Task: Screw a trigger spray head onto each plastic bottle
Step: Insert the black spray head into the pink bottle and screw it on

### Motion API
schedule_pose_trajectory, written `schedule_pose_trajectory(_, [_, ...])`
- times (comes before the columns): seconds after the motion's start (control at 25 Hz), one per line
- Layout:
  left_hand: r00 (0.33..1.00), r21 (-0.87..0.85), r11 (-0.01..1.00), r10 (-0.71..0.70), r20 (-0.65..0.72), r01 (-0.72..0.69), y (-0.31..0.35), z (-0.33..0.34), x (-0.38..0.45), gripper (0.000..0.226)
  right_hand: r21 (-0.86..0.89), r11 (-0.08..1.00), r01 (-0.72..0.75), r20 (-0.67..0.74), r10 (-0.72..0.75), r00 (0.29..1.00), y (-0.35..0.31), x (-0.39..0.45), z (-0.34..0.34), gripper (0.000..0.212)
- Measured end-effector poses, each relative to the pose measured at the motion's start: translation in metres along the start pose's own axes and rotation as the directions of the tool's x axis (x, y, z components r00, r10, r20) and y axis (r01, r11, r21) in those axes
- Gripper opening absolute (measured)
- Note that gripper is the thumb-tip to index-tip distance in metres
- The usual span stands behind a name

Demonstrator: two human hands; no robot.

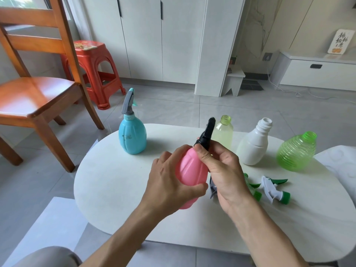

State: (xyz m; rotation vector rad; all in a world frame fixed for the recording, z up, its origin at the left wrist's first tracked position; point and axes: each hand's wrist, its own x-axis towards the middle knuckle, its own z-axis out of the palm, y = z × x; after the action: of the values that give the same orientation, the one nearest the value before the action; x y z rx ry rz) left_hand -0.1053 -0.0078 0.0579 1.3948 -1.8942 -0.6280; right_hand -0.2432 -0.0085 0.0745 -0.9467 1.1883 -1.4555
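Observation:
My left hand (169, 182) wraps the body of a pink bottle (189, 170), held tilted above the white oval table (115, 189). My right hand (221, 168) grips the base of a black trigger spray head (207, 132) sitting at the pink bottle's neck. A blue bottle (132, 136) with a grey and teal spray head (128, 102) stands at the table's far left. Three open-necked bottles stand at the back right: pale yellow-green (224, 132), white (254, 145), and ribbed green (296, 151). Loose spray heads lie near my right wrist: white and green (274, 189), green (254, 187), and a grey one (212, 189) partly hidden.
A wooden chair (34, 93) and a red plastic stool (92, 72) stand on the tiled floor to the left. White cabinets line the far wall, and a small white step stool (234, 79) sits beyond the table. A white cushion edge (339, 162) touches the table's right side.

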Motion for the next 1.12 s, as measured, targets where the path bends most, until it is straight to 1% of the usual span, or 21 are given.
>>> schedule_pose_trajectory(0.12, [0.978, 0.268, 0.96, 0.124, -0.169, -0.076, -0.009, 0.015, -0.002, 0.083, 0.027, 0.996, -0.084, -0.037, 0.085, 0.996, 0.007, 0.0, 0.002, 0.017])
schedule_pose_trajectory(0.16, [0.97, 0.3, 0.952, 0.129, -0.208, -0.062, -0.012, 0.023, -0.004, 0.084, 0.034, 0.993, -0.111, -0.042, 0.112, 0.993, 0.01, -0.001, 0.002, 0.014])
schedule_pose_trajectory(0.2, [0.969, 0.273, 0.962, 0.085, -0.231, -0.019, -0.014, 0.03, -0.007, 0.084, 0.029, 0.992, -0.122, -0.055, 0.123, 0.991, 0.013, -0.001, 0.003, 0.012])
schedule_pose_trajectory(0.24, [0.971, 0.205, 0.978, 0.013, -0.238, 0.038, -0.014, 0.037, -0.01, 0.084, 0.011, 0.993, -0.116, -0.078, 0.117, 0.99, 0.016, -0.001, 0.005, 0.013])
schedule_pose_trajectory(0.32, [0.971, 0.075, 0.992, -0.081, -0.223, 0.1, -0.014, 0.045, -0.014, 0.085, -0.031, 0.996, -0.088, -0.131, 0.084, 0.988, 0.019, -0.003, 0.009, 0.019])
schedule_pose_trajectory(0.4, [0.984, -0.01, 0.996, -0.086, -0.153, 0.086, -0.015, 0.046, -0.013, 0.084, -0.068, 0.996, -0.064, -0.158, 0.053, 0.986, 0.021, -0.002, 0.01, 0.023])
schedule_pose_trajectory(0.44, [0.994, -0.078, 0.994, -0.084, -0.074, 0.078, -0.016, 0.041, -0.011, 0.085, -0.076, 0.996, -0.057, -0.166, 0.043, 0.985, 0.021, -0.001, 0.009, 0.023])
schedule_pose_trajectory(0.48, [0.994, -0.175, 0.979, -0.096, 0.046, 0.103, -0.018, 0.035, -0.007, 0.086, -0.074, 0.996, -0.047, -0.17, 0.034, 0.985, 0.02, 0.0, 0.006, 0.022])
schedule_pose_trajectory(0.52, [0.972, -0.27, 0.946, -0.13, 0.194, 0.18, -0.022, 0.027, -0.002, 0.091, -0.072, 0.997, -0.034, -0.174, 0.021, 0.985, 0.019, 0.002, 0.004, 0.02])
schedule_pose_trajectory(0.56, [0.927, -0.319, 0.904, -0.174, 0.333, 0.285, -0.027, 0.02, 0.002, 0.097, -0.079, 0.997, -0.021, -0.184, 0.006, 0.983, 0.018, 0.003, 0.002, 0.018])
schedule_pose_trajectory(0.6, [0.872, -0.318, 0.87, -0.216, 0.44, 0.376, -0.032, 0.013, 0.007, 0.1, -0.091, 0.996, -0.011, -0.205, -0.008, 0.979, 0.018, 0.004, 0.001, 0.016])
schedule_pose_trajectory(0.64, [0.834, -0.285, 0.857, -0.255, 0.489, 0.429, -0.035, 0.007, 0.009, 0.099, -0.099, 0.995, -0.009, -0.228, -0.014, 0.974, 0.019, 0.005, 0.0, 0.015])
schedule_pose_trajectory(0.68, [0.82, -0.248, 0.854, -0.298, 0.488, 0.458, -0.036, 0.005, 0.01, 0.096, -0.096, 0.995, -0.019, -0.244, -0.005, 0.97, 0.019, 0.006, 0.0, 0.013])
schedule_pose_trajectory(0.76, [0.84, -0.232, 0.853, -0.345, 0.42, 0.467, -0.029, 0.005, 0.007, 0.092, -0.047, 0.996, -0.07, -0.25, 0.056, 0.967, 0.019, 0.009, -0.002, 0.012])
schedule_pose_trajectory(0.84, [0.873, -0.259, 0.858, -0.348, 0.342, 0.444, -0.021, 0.006, 0.003, 0.091, 0.051, 0.99, -0.13, -0.19, 0.138, 0.972, 0.018, 0.009, -0.006, 0.017])
schedule_pose_trajectory(0.88, [0.878, -0.315, 0.835, -0.353, 0.324, 0.452, -0.019, 0.005, 0.003, 0.089, 0.104, 0.983, -0.154, -0.132, 0.167, 0.977, 0.015, 0.009, -0.007, 0.023])
schedule_pose_trajectory(0.92, [0.871, -0.416, 0.773, -0.361, 0.332, 0.479, -0.018, 0.001, 0.004, 0.084, 0.143, 0.976, -0.165, -0.073, 0.177, 0.982, 0.011, 0.009, -0.008, 0.029])
schedule_pose_trajectory(0.96, [0.855, -0.538, 0.666, -0.376, 0.356, 0.517, -0.016, -0.003, 0.007, 0.074, 0.171, 0.972, -0.16, -0.028, 0.167, 0.986, 0.006, 0.009, -0.01, 0.033])
schedule_pose_trajectory(1.04, [0.801, -0.743, 0.355, -0.447, 0.399, 0.568, -0.012, -0.01, 0.013, 0.042, 0.235, 0.964, -0.121, 0.028, 0.118, 0.993, -0.006, 0.012, -0.015, 0.033])
schedule_pose_trajectory(1.08, [0.766, -0.796, 0.197, -0.475, 0.434, 0.573, -0.011, -0.012, 0.014, 0.032, 0.271, 0.957, -0.103, 0.055, 0.092, 0.994, -0.012, 0.013, -0.018, 0.03])
schedule_pose_trajectory(1.12, [0.733, -0.802, 0.088, -0.475, 0.488, 0.591, -0.012, -0.011, 0.013, 0.034, 0.298, 0.95, -0.094, 0.085, 0.072, 0.994, -0.018, 0.014, -0.02, 0.026])
